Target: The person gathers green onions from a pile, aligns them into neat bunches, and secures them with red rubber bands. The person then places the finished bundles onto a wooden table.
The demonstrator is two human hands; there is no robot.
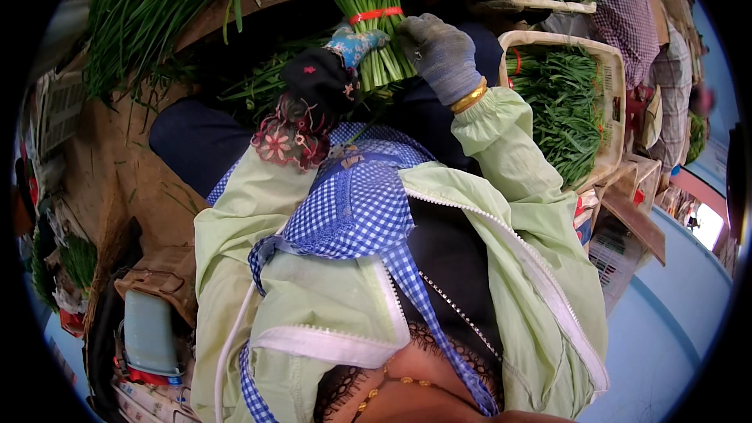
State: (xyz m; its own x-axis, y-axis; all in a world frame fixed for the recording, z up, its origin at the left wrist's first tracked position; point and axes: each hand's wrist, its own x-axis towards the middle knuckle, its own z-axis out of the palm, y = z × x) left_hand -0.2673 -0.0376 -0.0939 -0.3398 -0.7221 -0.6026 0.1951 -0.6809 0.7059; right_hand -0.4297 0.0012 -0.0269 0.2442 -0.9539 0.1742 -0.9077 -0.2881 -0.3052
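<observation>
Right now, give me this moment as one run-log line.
left hand: gripping chive bundle below red band | right hand: on bundle's stalk ends | basket: greens inside, at right

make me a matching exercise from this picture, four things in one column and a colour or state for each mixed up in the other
Things:
1. right hand
2. left hand
3. bundle of green chives
4. basket of greens

Descriptions:
A. tied with a red band
B. pale, on the right
C. grey glove
D. blue patterned glove

Pairs: 1-C, 2-D, 3-A, 4-B
</observation>
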